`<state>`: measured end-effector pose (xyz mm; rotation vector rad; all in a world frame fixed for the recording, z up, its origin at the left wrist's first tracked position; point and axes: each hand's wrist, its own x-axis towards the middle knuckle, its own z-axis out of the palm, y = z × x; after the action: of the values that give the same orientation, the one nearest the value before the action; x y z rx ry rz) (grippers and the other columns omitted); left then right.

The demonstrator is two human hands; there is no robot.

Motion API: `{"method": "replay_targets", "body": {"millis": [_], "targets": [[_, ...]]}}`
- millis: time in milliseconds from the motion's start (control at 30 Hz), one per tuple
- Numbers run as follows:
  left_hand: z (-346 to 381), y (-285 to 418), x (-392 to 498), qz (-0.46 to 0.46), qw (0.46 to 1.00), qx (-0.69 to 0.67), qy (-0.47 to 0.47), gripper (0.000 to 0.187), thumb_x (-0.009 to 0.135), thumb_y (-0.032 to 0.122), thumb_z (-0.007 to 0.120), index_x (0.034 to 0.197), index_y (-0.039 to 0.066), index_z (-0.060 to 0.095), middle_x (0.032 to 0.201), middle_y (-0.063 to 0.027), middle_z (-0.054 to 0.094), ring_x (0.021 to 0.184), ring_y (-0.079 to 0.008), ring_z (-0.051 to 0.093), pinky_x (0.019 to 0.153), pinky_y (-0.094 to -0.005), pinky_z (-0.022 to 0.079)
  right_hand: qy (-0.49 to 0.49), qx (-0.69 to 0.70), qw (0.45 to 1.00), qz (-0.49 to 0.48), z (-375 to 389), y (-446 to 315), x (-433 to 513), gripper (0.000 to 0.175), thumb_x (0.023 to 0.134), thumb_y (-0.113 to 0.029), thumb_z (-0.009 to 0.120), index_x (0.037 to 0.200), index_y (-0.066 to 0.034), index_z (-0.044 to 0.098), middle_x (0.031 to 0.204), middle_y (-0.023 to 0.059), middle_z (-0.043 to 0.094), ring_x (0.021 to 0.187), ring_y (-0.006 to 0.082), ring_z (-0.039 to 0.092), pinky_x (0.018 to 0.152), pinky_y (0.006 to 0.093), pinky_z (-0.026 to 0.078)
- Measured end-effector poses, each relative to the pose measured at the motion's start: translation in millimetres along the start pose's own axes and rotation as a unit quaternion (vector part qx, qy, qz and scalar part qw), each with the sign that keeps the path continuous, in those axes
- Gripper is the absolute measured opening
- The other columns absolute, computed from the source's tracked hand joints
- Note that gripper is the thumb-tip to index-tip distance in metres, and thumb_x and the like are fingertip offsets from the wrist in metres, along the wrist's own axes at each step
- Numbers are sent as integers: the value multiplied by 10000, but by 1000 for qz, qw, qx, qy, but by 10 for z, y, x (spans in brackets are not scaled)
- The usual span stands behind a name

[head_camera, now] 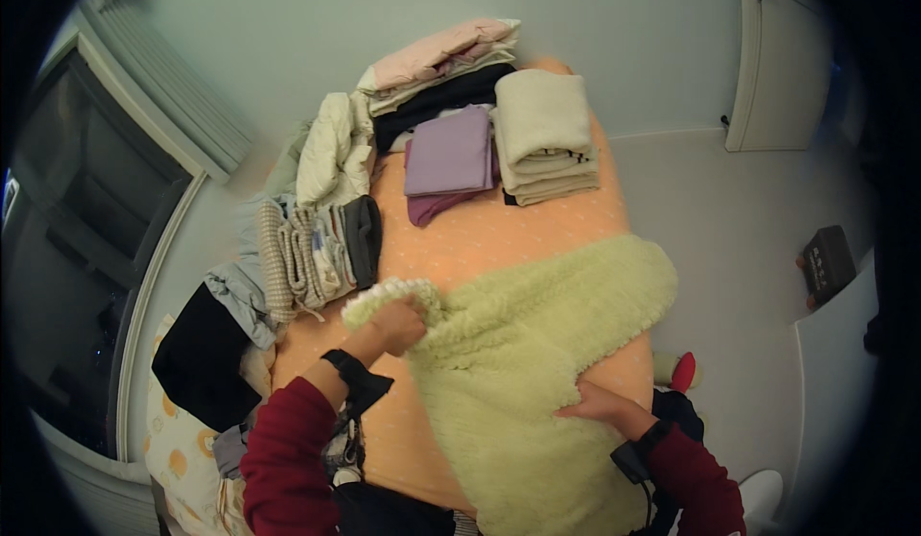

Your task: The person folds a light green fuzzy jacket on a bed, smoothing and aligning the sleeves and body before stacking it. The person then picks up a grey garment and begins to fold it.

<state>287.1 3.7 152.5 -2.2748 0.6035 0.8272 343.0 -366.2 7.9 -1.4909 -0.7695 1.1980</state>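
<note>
A light-green plush garment (pixel 504 392) lies spread over the orange bed sheet (pixel 403 421), one sleeve-like part reaching to the upper right. My left hand (pixel 398 325) grips it at its upper left, beside a bunched end with whitish fluffy trim (pixel 388 291). On the opposite side my right hand (pixel 601 403) pinches the garment's edge, thumb on top and the other fingers mostly hidden. Both wrists carry black straps, and my sleeves are dark red. The garment's lower end runs out of view at the bottom.
Farther back stand a folded cream blanket (pixel 543 122), folded purple cloth (pixel 450 151) and a pink quilted item (pixel 446 50). Folded clothes (pixel 309 255) and a black cloth (pixel 205 360) line the left side. A window (pixel 79 248) is left; a dark box (pixel 827 266) stands on the floor right.
</note>
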Motion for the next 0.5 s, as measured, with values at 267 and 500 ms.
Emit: {"method": "replay_targets", "body": {"millis": [267, 500], "targets": [[-89, 150, -103, -20, 998, -45, -28, 292, 770, 133, 627, 1058, 98, 654, 623, -50, 592, 578, -257, 555, 695, -361, 438, -20, 93, 994, 50, 15, 45, -14, 552, 798, -134, 682, 1279, 36, 472, 1182, 108, 584, 1071, 194, 533, 911, 310, 418], [-42, 119, -153, -71, 974, -139, -167, 221, 790, 209, 623, 967, 103, 703, 705, -64, 617, 619, -256, 565, 657, -384, 450, -42, 103, 991, 69, -4, -7, -4, 624, 802, -107, 670, 1347, 21, 393, 1270, 98, 514, 1109, 188, 497, 929, 312, 404]]}}
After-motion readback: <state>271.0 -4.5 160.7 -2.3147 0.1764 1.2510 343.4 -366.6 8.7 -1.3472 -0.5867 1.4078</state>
